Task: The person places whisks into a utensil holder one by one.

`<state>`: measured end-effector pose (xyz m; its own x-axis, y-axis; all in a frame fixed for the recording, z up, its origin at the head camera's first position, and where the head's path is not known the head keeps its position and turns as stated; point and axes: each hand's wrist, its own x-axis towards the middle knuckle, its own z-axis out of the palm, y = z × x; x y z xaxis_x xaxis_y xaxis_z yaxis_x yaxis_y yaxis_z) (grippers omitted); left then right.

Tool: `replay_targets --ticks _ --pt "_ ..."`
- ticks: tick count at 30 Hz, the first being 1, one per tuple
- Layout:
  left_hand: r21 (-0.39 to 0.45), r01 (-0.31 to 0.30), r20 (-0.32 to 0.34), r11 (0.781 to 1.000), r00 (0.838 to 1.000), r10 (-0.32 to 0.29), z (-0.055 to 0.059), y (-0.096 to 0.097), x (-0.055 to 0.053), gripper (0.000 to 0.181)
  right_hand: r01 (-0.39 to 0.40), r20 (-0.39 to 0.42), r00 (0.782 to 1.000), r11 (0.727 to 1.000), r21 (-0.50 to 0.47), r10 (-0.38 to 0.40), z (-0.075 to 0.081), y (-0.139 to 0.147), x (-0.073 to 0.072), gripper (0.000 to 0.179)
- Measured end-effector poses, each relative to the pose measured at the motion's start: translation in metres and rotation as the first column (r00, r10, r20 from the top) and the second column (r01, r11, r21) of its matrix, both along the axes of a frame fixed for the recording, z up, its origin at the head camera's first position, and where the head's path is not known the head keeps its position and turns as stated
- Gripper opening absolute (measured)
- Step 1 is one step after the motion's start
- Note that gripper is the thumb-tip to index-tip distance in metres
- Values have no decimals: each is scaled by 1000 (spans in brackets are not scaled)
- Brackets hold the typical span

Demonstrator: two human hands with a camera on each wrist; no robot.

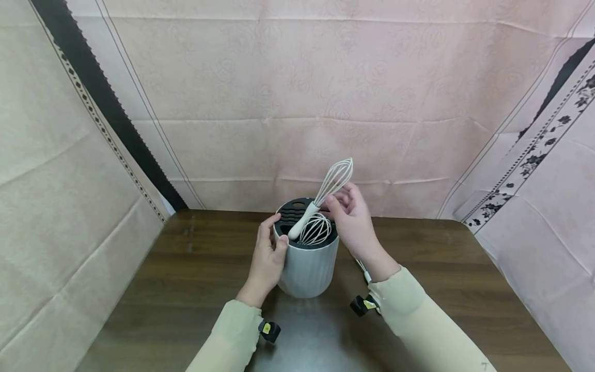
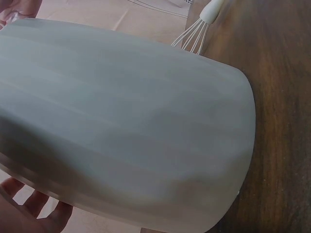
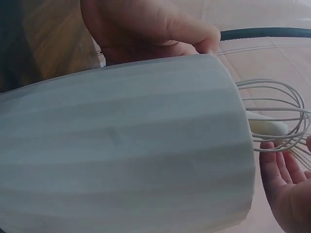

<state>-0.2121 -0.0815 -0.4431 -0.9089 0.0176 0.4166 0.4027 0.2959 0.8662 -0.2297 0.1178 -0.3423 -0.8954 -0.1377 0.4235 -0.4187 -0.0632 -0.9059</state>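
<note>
A pale grey-white ribbed utensil holder (image 1: pixel 304 274) stands upright on the table, topped by a black slotted insert (image 1: pixel 294 212). My left hand (image 1: pixel 266 258) grips its left side near the rim, thumb in front and fingers round the far side. At its right rim, my right hand (image 1: pixel 353 219) pinches a white whisk (image 1: pixel 304 221) where handle and wires meet. This whisk slants over the insert, handle end low at the left, wires up. A second whisk (image 1: pixel 316 230) sits in the holder with its wire loops on top; its handle is hidden inside.
Another whisk (image 2: pixel 209 13) lies on the wooden table (image 1: pixel 209 268) to the right of the holder, mostly hidden by the right wrist in the head view. Pale cloth (image 1: pixel 297 93) hangs behind the table and at both sides.
</note>
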Motion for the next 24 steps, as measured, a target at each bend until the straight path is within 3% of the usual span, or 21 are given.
replay_targets --ticks 8,14,24 --pt "0 -5 -19 1000 1000 5 -2 0 -1 47 -2 31 1000 999 40 1 0 -3 1 42" --pt "4 3 -27 1000 1000 -2 -4 0 -1 47 -21 68 998 990 137 12 -5 -1 1 43" --pt "6 2 -11 1000 1000 -2 -4 0 -2 47 -7 23 1000 978 209 2 -7 0 2 36"
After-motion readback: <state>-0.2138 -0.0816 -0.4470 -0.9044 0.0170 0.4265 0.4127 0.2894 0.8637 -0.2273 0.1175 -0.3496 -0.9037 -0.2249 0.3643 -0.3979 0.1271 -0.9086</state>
